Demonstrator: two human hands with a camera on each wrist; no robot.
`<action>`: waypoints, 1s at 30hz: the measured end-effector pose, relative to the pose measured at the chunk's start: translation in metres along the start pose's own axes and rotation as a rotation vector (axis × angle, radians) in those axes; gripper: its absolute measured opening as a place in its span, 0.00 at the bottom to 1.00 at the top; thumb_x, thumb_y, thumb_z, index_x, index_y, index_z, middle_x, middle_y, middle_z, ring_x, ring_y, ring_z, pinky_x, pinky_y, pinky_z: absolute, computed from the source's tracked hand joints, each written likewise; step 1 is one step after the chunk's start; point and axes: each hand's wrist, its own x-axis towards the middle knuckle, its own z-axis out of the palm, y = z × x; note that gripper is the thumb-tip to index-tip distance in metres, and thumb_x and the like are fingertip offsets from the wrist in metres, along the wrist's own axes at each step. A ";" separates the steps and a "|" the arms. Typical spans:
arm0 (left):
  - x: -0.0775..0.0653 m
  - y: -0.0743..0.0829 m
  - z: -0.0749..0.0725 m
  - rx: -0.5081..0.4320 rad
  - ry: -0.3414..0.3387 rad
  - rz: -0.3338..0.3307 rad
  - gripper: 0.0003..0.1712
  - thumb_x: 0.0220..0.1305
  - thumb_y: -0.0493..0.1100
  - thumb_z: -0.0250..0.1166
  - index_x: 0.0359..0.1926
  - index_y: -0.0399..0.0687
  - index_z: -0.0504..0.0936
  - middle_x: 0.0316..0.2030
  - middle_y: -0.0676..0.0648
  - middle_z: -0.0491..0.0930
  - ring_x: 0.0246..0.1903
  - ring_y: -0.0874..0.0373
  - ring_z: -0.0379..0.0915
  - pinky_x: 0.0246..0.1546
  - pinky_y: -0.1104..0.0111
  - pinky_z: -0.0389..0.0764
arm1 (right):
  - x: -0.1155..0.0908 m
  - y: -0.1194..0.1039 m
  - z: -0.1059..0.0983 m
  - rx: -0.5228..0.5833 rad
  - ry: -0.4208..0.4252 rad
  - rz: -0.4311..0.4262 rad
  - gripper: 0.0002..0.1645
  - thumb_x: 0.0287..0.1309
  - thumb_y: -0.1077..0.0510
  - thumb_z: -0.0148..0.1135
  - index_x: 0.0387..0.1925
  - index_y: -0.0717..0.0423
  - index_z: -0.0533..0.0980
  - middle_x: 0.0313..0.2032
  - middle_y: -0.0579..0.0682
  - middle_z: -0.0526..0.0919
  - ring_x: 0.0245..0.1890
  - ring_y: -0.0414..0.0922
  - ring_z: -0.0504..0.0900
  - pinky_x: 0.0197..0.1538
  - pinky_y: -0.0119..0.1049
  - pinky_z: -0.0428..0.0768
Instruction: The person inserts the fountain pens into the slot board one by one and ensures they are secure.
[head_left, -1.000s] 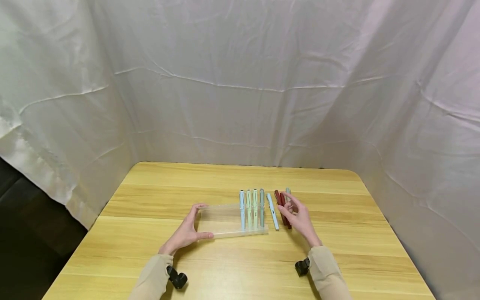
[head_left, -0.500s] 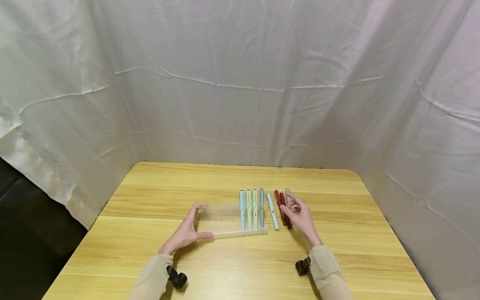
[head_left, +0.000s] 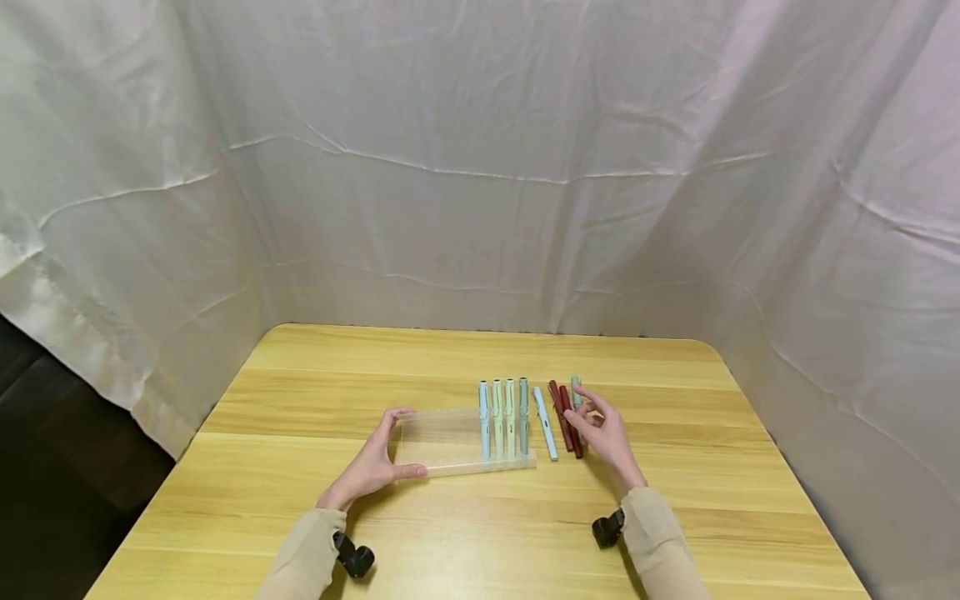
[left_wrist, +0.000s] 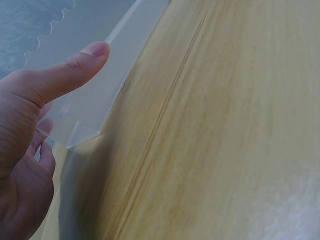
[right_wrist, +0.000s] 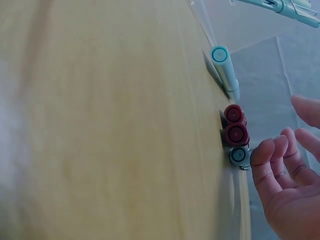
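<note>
In the head view my left hand (head_left: 367, 472) grips the left end of a clear plastic pen tray (head_left: 442, 440), thumb on its front edge and fingers at the back edge. Its notched inner edge shows in the left wrist view. Standing in the tray's right part are a light blue pen (head_left: 484, 417), two pale green pens (head_left: 504, 421) and a grey-green pen (head_left: 524, 412). My right hand (head_left: 606, 437) hovers with bent fingers over two dark red pens (head_left: 561, 412). In the right wrist view its fingertips are right at another grey-green pen (right_wrist: 240, 156), thumb apart.
Between tray and red pens, a loose light blue pen (head_left: 547, 423) lies on the wooden table (head_left: 450, 542). Pale curtains (head_left: 480, 208) hang around the back and sides. A black camera (head_left: 354, 557) sits at the left wrist, another camera (head_left: 607, 528) at the right.
My right hand has shifted slightly to the right, uncovering more of the red pens. The left hand and the tray have stayed in place.
</note>
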 end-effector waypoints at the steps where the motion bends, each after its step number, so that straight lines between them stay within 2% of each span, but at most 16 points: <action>1: 0.000 0.000 0.000 0.001 0.000 -0.001 0.55 0.45 0.43 0.82 0.71 0.48 0.60 0.74 0.36 0.59 0.77 0.31 0.44 0.76 0.34 0.46 | 0.000 0.001 0.000 0.000 -0.001 0.005 0.32 0.65 0.62 0.65 0.69 0.61 0.68 0.38 0.60 0.76 0.20 0.34 0.71 0.23 0.28 0.76; 10: 0.000 0.000 0.000 0.004 0.000 0.003 0.56 0.44 0.43 0.82 0.71 0.47 0.60 0.74 0.35 0.59 0.77 0.30 0.45 0.75 0.34 0.47 | 0.004 0.002 -0.004 -0.059 0.005 0.037 0.32 0.66 0.60 0.65 0.68 0.60 0.69 0.38 0.58 0.75 0.21 0.33 0.67 0.22 0.25 0.66; 21: 0.000 0.000 0.001 0.025 0.015 -0.006 0.55 0.44 0.44 0.82 0.70 0.49 0.61 0.74 0.36 0.59 0.77 0.30 0.45 0.73 0.29 0.45 | 0.009 0.011 -0.011 -0.152 0.009 0.063 0.31 0.62 0.67 0.64 0.67 0.64 0.70 0.37 0.58 0.77 0.28 0.36 0.74 0.31 0.24 0.75; 30: 0.000 0.000 0.001 0.034 0.012 0.003 0.55 0.44 0.45 0.82 0.70 0.49 0.61 0.74 0.36 0.59 0.77 0.31 0.45 0.73 0.30 0.45 | 0.010 0.012 -0.013 -0.189 0.005 0.095 0.30 0.62 0.67 0.65 0.66 0.64 0.71 0.36 0.56 0.77 0.30 0.38 0.75 0.33 0.24 0.76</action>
